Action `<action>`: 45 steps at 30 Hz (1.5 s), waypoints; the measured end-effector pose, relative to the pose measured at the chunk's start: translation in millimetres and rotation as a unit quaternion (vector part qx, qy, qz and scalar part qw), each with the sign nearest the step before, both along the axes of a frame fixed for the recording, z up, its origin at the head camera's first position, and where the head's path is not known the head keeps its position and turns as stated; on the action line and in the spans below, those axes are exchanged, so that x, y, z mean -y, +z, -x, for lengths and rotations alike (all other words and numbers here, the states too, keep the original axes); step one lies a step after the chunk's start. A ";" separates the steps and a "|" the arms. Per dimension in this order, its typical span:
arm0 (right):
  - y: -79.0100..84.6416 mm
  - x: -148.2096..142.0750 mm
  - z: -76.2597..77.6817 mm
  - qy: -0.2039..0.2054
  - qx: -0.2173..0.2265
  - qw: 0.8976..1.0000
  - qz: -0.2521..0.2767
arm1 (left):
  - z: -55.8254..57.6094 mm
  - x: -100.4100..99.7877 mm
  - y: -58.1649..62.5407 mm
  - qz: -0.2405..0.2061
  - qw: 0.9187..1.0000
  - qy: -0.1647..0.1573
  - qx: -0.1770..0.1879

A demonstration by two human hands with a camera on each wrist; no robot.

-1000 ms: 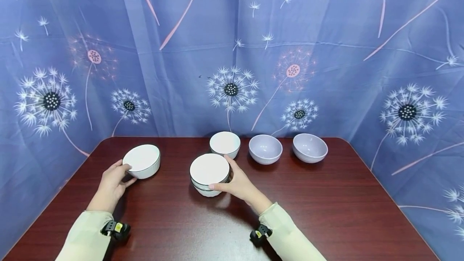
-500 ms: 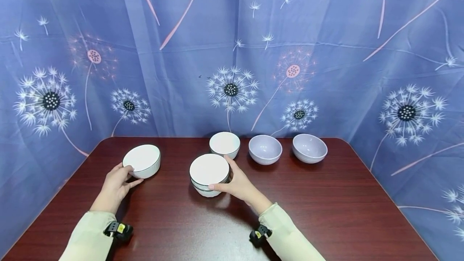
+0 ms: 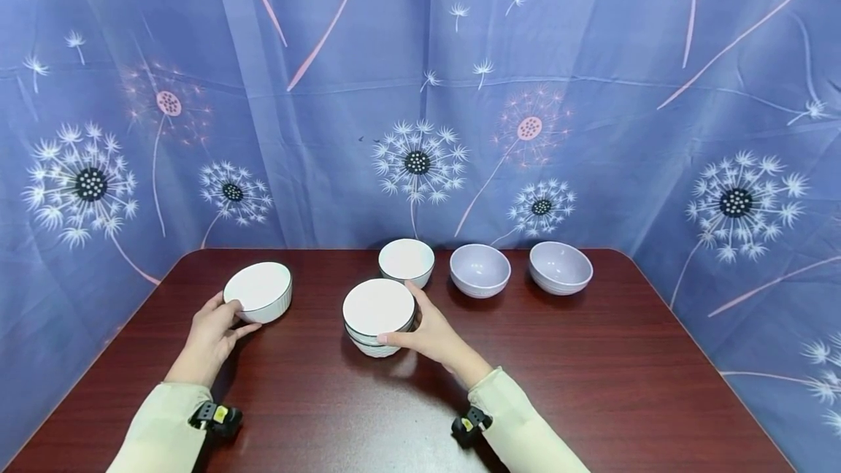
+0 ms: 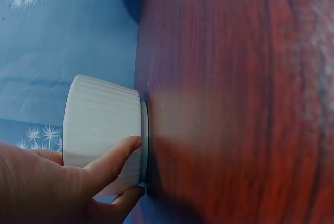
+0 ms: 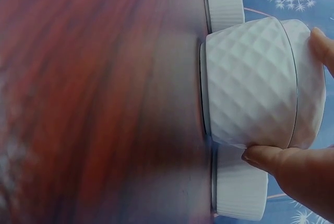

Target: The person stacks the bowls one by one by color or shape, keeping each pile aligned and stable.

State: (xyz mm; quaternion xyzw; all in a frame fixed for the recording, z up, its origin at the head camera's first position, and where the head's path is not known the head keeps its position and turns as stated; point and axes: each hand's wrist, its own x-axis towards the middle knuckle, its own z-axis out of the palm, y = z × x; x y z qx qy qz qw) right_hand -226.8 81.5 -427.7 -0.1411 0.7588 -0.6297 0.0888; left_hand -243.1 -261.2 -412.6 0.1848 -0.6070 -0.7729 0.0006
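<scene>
At the table's left my left hand (image 3: 212,338) holds a white, ribbed, dark-rimmed bowl (image 3: 271,305) by its near left side. In the left wrist view the thumb (image 4: 112,164) lies along the ribbed wall, and that bowl (image 4: 99,122) stands upright on the tabletop. Near the middle, my right hand (image 3: 430,333) spans the side of a stack of two white bowls (image 3: 379,306), one nested in the other. A diamond pattern covers the lower bowl (image 5: 250,83) in the right wrist view, with the right thumb (image 5: 266,156) against it.
Behind the stack stands another white bowl (image 3: 407,260). Two pale lilac bowls, a nearer-centre one (image 3: 481,270) and a far right one (image 3: 561,268), line the back of the dark red wooden table (image 3: 591,378). A blue dandelion-print curtain (image 3: 328,130) hangs directly behind.
My left hand has shifted slightly to the right, its thumb further along the ribbed bowl. That bowl, the right hand and the stack stay practically where they were.
</scene>
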 end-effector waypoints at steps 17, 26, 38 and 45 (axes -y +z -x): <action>0.0 -0.3 2.2 0.002 0.003 1.000 0.000 | 1.2 -2.7 3.6 -0.018 1.000 -0.011 0.002; 0.3 -0.9 -0.1 0.004 0.001 1.000 0.002 | -1.6 -6.9 10.8 -0.028 0.999 -0.035 -0.003; 0.4 -0.7 -0.3 0.007 -0.003 1.000 0.009 | -5.4 -19.1 21.7 -0.029 0.997 -0.067 -0.015; 0.4 -1.4 -0.8 0.007 0.000 1.000 0.007 | -6.2 -27.0 29.8 -0.028 0.996 -0.085 -0.024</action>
